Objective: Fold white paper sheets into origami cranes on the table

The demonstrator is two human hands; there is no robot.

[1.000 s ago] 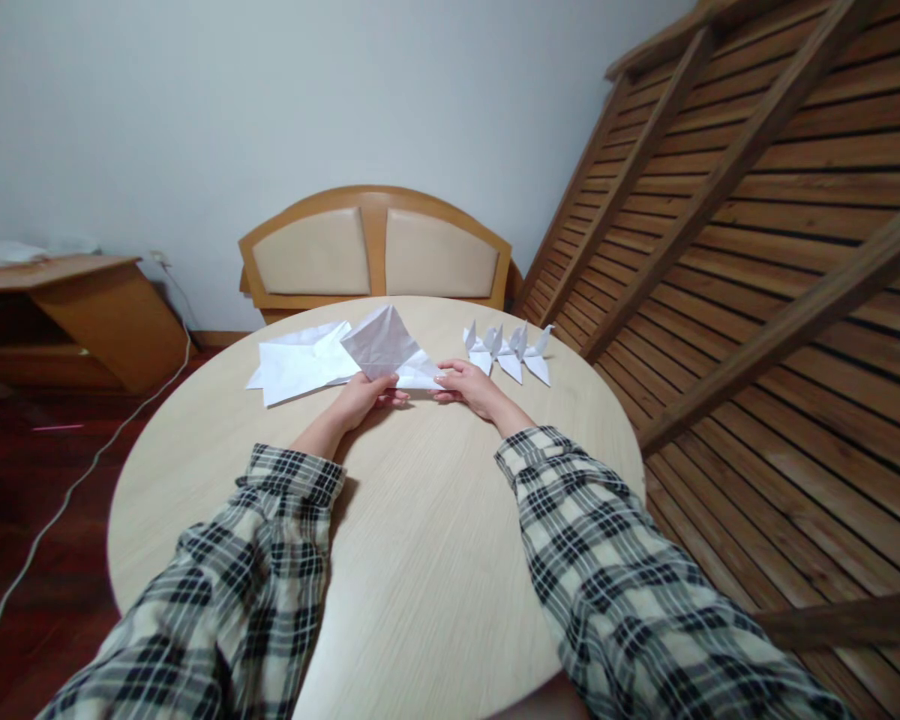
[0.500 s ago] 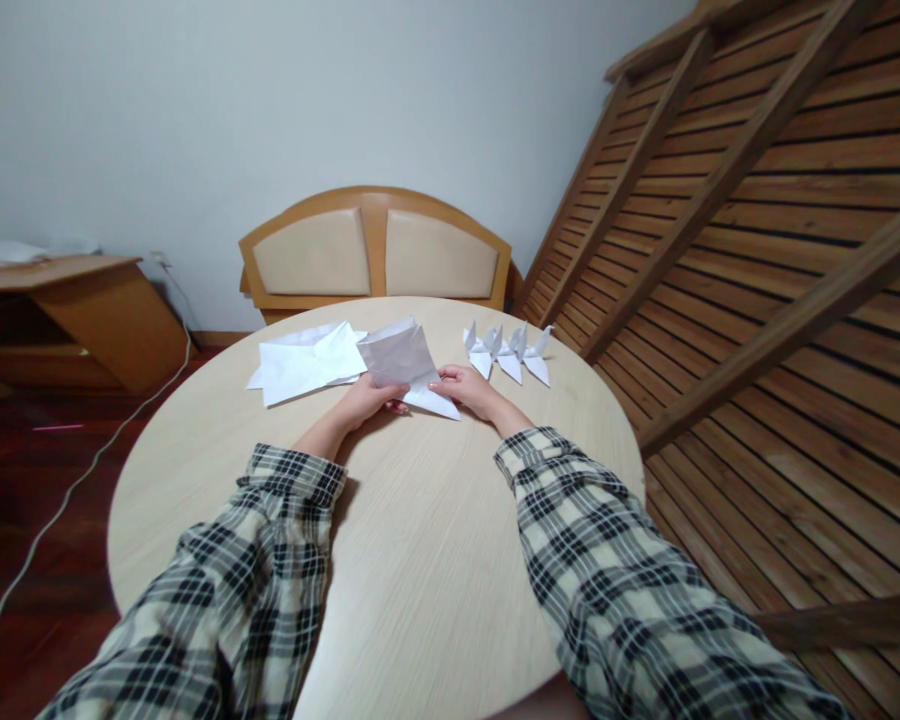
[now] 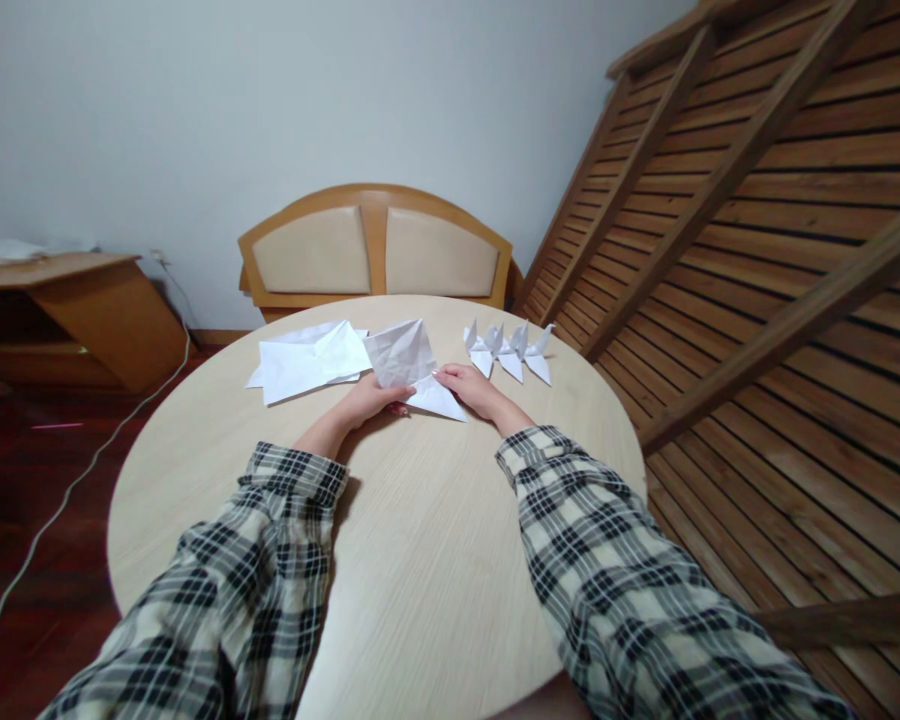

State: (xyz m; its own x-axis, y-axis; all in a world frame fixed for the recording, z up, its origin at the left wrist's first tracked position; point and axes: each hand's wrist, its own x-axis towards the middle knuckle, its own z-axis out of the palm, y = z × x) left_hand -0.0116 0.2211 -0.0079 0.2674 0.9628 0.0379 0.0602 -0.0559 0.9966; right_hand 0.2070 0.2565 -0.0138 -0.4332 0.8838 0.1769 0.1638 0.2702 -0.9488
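Observation:
Between my hands is a sheet of white folded paper, with one creased flap raised and a lower part spread low over the table. My left hand is closed on its lower left edge, thumb on top. At the right side of the fold, my right hand pinches the paper between thumb and fingers. The undersides of both hands are hidden. Just left of the folded piece lie white paper sheets, overlapping. To the right, several folded paper cranes stand in a row.
A round light-wood table carries everything. Behind it stands a headboard with two padded panels. A slatted wooden structure leans along the right. At the left are a desk and a white cable on the floor.
The raised flap has opened out into a pointed shape and shifted slightly right. The lower part of the paper has spread wider. Both hands stay on the paper, nearly in place.

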